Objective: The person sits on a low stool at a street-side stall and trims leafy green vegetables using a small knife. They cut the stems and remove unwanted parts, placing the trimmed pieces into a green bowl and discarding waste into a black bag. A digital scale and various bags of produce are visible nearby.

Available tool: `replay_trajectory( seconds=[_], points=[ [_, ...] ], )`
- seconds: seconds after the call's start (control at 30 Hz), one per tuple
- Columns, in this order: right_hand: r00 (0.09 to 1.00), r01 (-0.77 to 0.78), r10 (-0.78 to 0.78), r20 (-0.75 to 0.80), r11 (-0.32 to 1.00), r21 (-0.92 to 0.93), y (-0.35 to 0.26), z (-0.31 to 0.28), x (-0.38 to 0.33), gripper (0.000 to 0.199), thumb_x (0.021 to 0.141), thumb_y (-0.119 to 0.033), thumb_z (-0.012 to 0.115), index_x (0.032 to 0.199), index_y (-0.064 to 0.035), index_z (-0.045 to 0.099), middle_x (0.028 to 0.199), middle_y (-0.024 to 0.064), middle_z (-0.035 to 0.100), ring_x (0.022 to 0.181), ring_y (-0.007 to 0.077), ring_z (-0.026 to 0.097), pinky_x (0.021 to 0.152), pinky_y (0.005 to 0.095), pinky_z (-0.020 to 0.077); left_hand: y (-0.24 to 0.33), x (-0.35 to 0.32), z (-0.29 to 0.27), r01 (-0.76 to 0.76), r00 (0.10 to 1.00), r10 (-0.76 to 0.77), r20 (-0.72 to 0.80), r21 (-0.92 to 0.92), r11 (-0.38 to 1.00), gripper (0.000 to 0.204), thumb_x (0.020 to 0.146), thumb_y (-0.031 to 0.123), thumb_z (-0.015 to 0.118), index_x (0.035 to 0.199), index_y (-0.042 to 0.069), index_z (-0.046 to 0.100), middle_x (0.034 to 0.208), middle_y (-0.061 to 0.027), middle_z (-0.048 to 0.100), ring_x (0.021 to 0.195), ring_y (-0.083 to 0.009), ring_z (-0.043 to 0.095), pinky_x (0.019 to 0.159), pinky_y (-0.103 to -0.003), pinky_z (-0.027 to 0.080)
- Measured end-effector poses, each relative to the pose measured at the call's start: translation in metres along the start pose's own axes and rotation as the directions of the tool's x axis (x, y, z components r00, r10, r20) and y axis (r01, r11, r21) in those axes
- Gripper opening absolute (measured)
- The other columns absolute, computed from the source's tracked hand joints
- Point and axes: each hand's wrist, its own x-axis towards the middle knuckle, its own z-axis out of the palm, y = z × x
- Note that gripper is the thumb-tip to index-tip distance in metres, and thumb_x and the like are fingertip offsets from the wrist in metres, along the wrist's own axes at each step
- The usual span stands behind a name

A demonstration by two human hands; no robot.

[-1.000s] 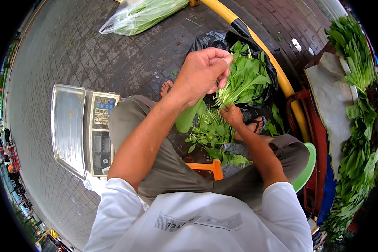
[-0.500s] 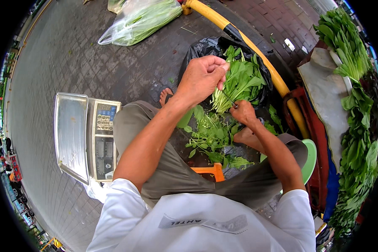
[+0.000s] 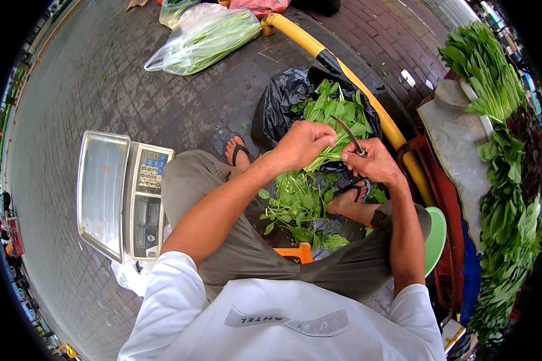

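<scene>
My right hand [image 3: 374, 162] is closed around the handle of a small curved knife [image 3: 347, 133], its blade pointing up and to the left. Just left of it, my left hand [image 3: 310, 144] is pinched closed; whatever its fingertips hold is hidden. Both hands hover over a bunch of leafy greens [image 3: 343, 114] with pale stems. That bunch lies in an open black plastic bag [image 3: 277, 99]. Loose trimmed greens [image 3: 298, 201] are scattered on the ground between my feet, below my hands.
A digital scale [image 3: 146, 198] with a metal tray stands at my left knee. Beyond lies a clear bag of green stalks [image 3: 208, 42]. A yellow-and-black rail [image 3: 391, 129] curves past the black bag. More greens [image 3: 512, 240] line the stand at right. A green stool [image 3: 436, 240] is beside my right leg.
My left hand has come down toward the stems. My right hand has shifted right and turned, so the knife's blade now shows raised between the hands.
</scene>
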Motion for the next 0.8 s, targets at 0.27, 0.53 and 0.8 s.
replay_trajectory(
  seconds=[0.27, 0.53, 0.8],
  points=[
    [0.997, 0.016, -0.005, -0.074, 0.988, 0.153, 0.009, 0.003, 0.002, 0.023, 0.090, -0.023, 0.066, 0.088, 0.0000, 0.065, 0.066, 0.0013, 0.060, 0.053, 0.0062, 0.053, 0.046, 0.0220, 0.0402, 0.000, -0.005, 0.014, 0.318, 0.938, -0.241, 0.248, -0.346, 0.882, 0.025, 0.097, 0.014, 0.054, 0.110, -0.006, 0.061, 0.088, -0.0096, 0.068, 0.069, -0.0134, 0.065, 0.062, -0.026, 0.054],
    [0.983, 0.090, -0.052, -0.174, 0.972, 0.217, 0.025, 0.004, 0.010, 0.025, 0.090, -0.027, 0.066, 0.091, -0.0016, 0.065, 0.065, -0.0006, 0.057, 0.050, 0.0051, 0.050, 0.044, 0.0217, 0.0383, 0.001, -0.005, 0.014, 0.360, 0.928, -0.266, 0.260, -0.449, 0.818, 0.025, 0.097, 0.010, 0.054, 0.116, -0.005, 0.060, 0.085, -0.0088, 0.066, 0.067, -0.0131, 0.063, 0.060, -0.026, 0.054],
    [0.987, 0.115, -0.108, -0.122, 0.992, 0.054, 0.022, 0.013, 0.003, 0.028, 0.091, -0.027, 0.064, 0.090, 0.0004, 0.065, 0.060, 0.0000, 0.052, 0.052, 0.0074, 0.044, 0.047, 0.0274, 0.0371, 0.015, -0.007, 0.003, 0.334, 0.942, -0.266, 0.204, -0.506, 0.795, 0.031, 0.098, 0.016, 0.055, 0.124, -0.001, 0.058, 0.086, -0.0029, 0.066, 0.066, -0.0100, 0.064, 0.055, -0.020, 0.043]
  ],
)
